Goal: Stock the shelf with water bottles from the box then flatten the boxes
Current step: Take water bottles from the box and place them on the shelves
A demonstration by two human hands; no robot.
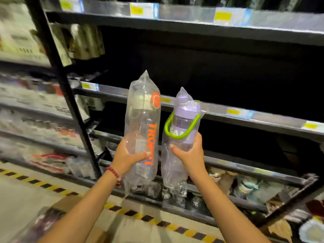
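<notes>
The left hand (126,156) has its fingers curled round the lower body of a clear water bottle (142,127) with orange lettering and an orange cap piece, the thumb lying across the front of the print. The bottle stands nearly upright, sealed in a loose clear plastic bag that peaks above the cap at twelve o'clock and hangs slack below the hand at six. A red bead bracelet (114,173) sits on that wrist.

The right hand (190,152) grasps a purple water bottle (184,120) the same way — fingers wrapped about its lower half, thumb toward the other bottle at nine o'clock. This one has a lime-green carry loop hanging across its front and is also bagged, the spare plastic trailing down past the wrist. The two bottles are held side by side, close but apart, the purple one shorter.

Behind them, from nine to three o'clock, runs the middle shelf (245,118) of a dark metal rack, its edge strip carrying yellow price tags; the bay above it is dark. Lower shelves at four o'clock hold blurred bagged goods. At seven o'clock, on the floor beside yellow-and-black hazard tape (157,220), lies a cardboard box (70,203) — its contents too blurred to tell.
</notes>
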